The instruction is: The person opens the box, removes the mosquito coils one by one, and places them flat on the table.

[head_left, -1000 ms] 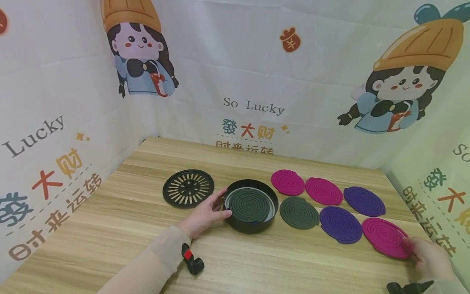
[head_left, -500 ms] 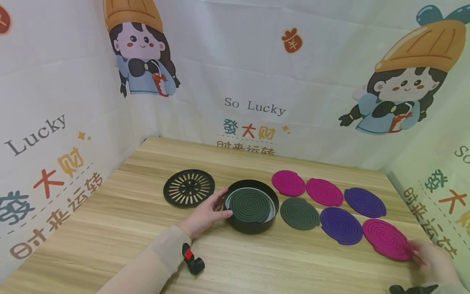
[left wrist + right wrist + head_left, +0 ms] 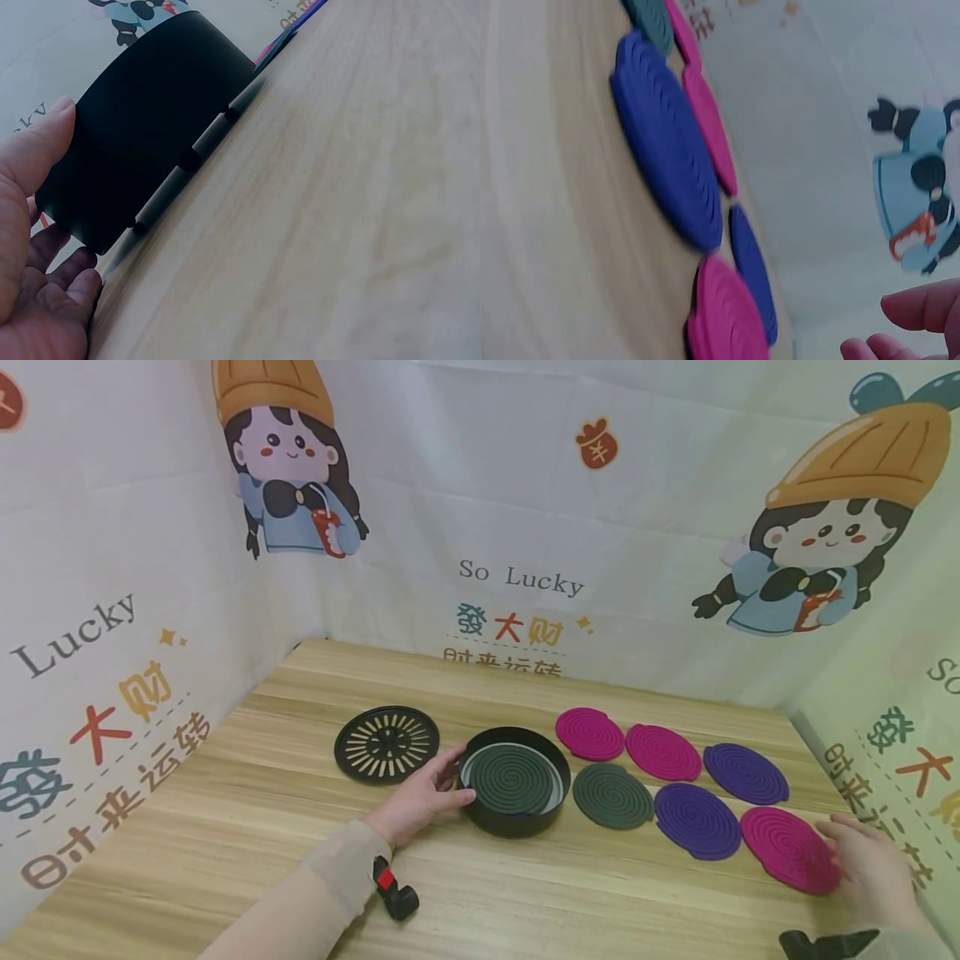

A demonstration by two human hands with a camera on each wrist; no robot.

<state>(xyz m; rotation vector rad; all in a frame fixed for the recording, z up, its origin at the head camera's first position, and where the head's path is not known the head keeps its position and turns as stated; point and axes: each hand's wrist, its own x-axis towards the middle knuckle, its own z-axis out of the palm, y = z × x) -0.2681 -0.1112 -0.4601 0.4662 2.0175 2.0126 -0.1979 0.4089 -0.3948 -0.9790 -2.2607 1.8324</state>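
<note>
My left hand (image 3: 416,802) grips the left side of a round black mosquito coil holder (image 3: 513,827), thumb and fingers on its wall. Inside that holder lies a dark green mosquito coil (image 3: 512,779). In the left wrist view, the holder's wall (image 3: 150,127) is seen from low down, with small feet under it. My right hand (image 3: 873,872) is at the right edge of a pink mosquito coil (image 3: 787,847) lying flat on the table. Its fingers look loose, holding nothing; whether they touch the coil I cannot tell. In the right wrist view, thumb and fingertips are apart.
A black slotted lid (image 3: 386,743) lies left of the holder. To the right are a green coil (image 3: 612,795), two purple coils (image 3: 697,820) and two further pink coils (image 3: 588,733), laid flat in two rows. A printed cloth (image 3: 525,527) hangs behind the wooden table (image 3: 570,893).
My right hand has let go of the pink coil, which now lies flat on the table. The right fingers have lifted and spread slightly. My left hand stays on the holder.
</note>
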